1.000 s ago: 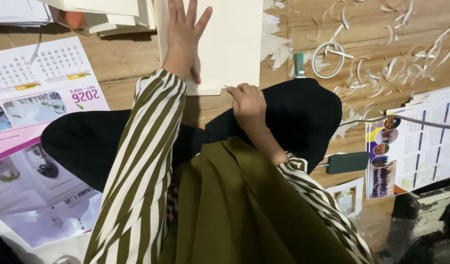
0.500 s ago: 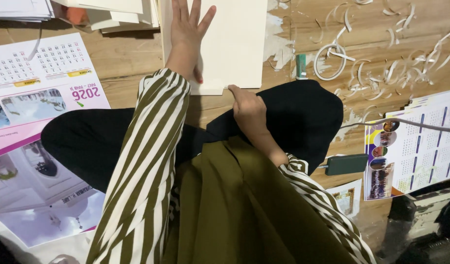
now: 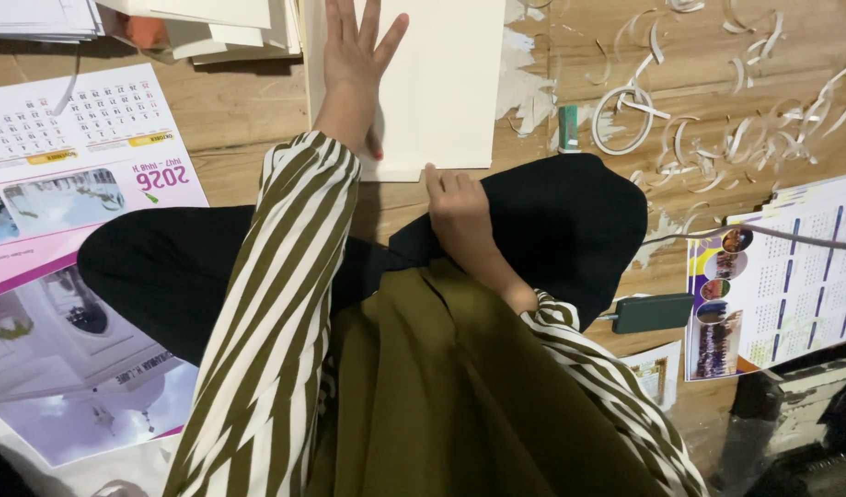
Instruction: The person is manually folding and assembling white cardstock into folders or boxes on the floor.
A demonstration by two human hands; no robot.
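A cream sheet of card (image 3: 441,83) lies on the wooden floor (image 3: 230,115) in front of me. My left hand (image 3: 358,69) rests flat on it with the fingers spread. At the sheet's near edge my right hand (image 3: 460,207) is curled, its fingertips at the edge; whether it grips the sheet or a small tool is hidden. Both arms wear brown and white striped sleeves over an olive garment and black cloth.
Printed calendar pages lie at the left (image 3: 64,202) and right (image 3: 791,276). A stack of card sheets (image 3: 211,23) sits at the top left. Curled paper strips (image 3: 717,120), a small green cutter (image 3: 567,127) and a dark green phone with cable (image 3: 653,313) lie to the right.
The view has shifted slightly, so the sheet and hands appear a little lower. Both hands keep the same places on the sheet.
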